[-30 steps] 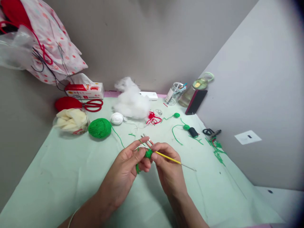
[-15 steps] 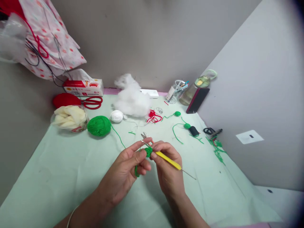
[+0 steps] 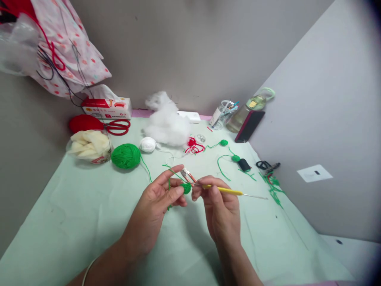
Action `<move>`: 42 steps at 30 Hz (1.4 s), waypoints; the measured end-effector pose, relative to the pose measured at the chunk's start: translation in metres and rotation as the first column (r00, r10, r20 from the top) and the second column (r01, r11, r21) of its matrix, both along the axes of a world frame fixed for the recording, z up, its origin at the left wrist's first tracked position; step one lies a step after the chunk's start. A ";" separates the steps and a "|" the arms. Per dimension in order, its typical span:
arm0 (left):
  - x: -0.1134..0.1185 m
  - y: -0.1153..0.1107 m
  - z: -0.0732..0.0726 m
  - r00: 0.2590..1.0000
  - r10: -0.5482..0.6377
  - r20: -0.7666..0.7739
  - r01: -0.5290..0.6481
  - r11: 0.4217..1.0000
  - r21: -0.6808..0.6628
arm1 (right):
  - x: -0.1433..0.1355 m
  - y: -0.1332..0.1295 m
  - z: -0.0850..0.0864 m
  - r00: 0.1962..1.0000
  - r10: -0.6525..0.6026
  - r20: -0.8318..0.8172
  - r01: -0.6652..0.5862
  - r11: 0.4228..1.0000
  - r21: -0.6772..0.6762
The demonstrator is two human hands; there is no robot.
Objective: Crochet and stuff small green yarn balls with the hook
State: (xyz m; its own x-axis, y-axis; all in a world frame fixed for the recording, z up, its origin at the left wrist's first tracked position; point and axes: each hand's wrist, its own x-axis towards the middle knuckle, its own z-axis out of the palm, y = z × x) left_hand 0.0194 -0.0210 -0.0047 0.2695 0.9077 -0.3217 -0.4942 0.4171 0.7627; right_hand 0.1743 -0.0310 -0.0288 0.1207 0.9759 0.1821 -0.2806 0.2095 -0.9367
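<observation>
Between the thumb and fingers of my left hand (image 3: 157, 202) is a small green crochet piece (image 3: 186, 188). Green yarn loops over its raised index finger and runs back to a green ball of yarn (image 3: 126, 156). My right hand (image 3: 222, 202) grips a crochet hook (image 3: 223, 190) by its yellow handle, the shaft lying nearly level. The hook's left tip is at the top of the green piece; whether it sits inside a stitch I cannot tell. Just behind my fingers lie small snips (image 3: 188, 174), partly hidden.
White stuffing (image 3: 168, 125), a white yarn ball (image 3: 147, 144) and red yarn scraps (image 3: 195, 146) lie behind my hands. Red-handled scissors (image 3: 118, 127) and a tissue box (image 3: 106, 107) stand back left. A phone (image 3: 249, 126) leans by a bottle (image 3: 239, 115); a black spool (image 3: 244, 165) lies right.
My right hand has moved right and turned the hook from slanting down to nearly level. My left index finger has risen with the yarn stretched over it. The view has shifted slightly.
</observation>
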 end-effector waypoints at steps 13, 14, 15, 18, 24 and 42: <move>-0.005 -0.001 -0.005 0.992 -0.077 -0.098 0.081 0.996 0.040 | -0.001 -0.003 0.001 0.976 -0.045 0.212 0.025 0.995 0.095; -0.005 -0.001 -0.005 0.992 -0.078 -0.100 0.083 0.996 0.041 | -0.001 -0.003 0.001 0.980 -0.031 0.197 0.012 0.995 0.096; -0.005 -0.001 -0.006 0.992 -0.079 -0.101 0.084 0.995 0.045 | -0.001 -0.002 0.001 0.987 -0.012 0.162 -0.002 0.996 0.084; -0.005 -0.001 -0.007 0.992 -0.083 -0.096 0.089 0.994 0.060 | -0.001 0.000 0.002 0.999 0.027 0.019 -0.028 0.999 0.016; -0.006 -0.001 -0.007 0.992 -0.095 -0.088 0.099 0.994 0.046 | 0.000 0.000 0.006 0.994 0.080 -0.069 -0.081 0.997 -0.007; 0.001 0.000 -0.002 0.977 -0.050 0.209 0.094 0.973 -0.209 | -0.001 -0.014 0.002 0.731 -0.371 0.573 0.072 0.876 0.476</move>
State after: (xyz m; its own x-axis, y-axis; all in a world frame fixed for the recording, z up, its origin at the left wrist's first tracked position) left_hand 0.0202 -0.0213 -0.0070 0.4109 0.7979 -0.4410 -0.5908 0.6015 0.5377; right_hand 0.1732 -0.0450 -0.0268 0.0344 0.7544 0.6555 0.4460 0.5753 -0.6856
